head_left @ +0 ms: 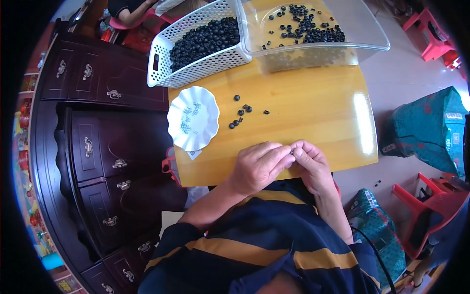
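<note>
Over the near edge of the wooden table, my left hand and my right hand meet fingertip to fingertip. Both are closed in a pinch around a small black bead-like piece, mostly hidden by the fingers. Farther off on the tabletop lie several loose black round pieces, some ball-shaped and some shorter like rings. A white scalloped plate with a grey-blue printed pattern is left of them, and nothing lies on it.
At the back, a white perforated basket full of black balls stands beside a clear plastic tub holding ring-like black pieces. Dark wooden drawers line the left. Teal bags and a red plastic chair are at the right.
</note>
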